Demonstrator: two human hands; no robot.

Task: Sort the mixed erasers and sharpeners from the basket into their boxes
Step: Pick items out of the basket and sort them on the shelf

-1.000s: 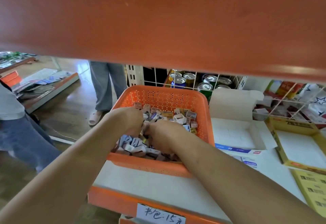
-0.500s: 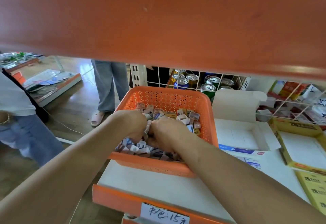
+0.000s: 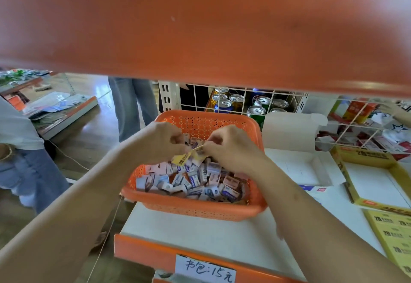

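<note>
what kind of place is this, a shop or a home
Most likely a small shop, perhaps a stationery store: a handwritten price label sits on the orange shelf edge, drink cans stand behind a wire rack, and the orange basket holds many small packaged items.

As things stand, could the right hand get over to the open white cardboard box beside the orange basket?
Probably yes. The right hand is above the orange plastic basket, pinching yellow-wrapped pieces with the left hand. The open white cardboard box lies just to its right, with nothing standing between.
</note>
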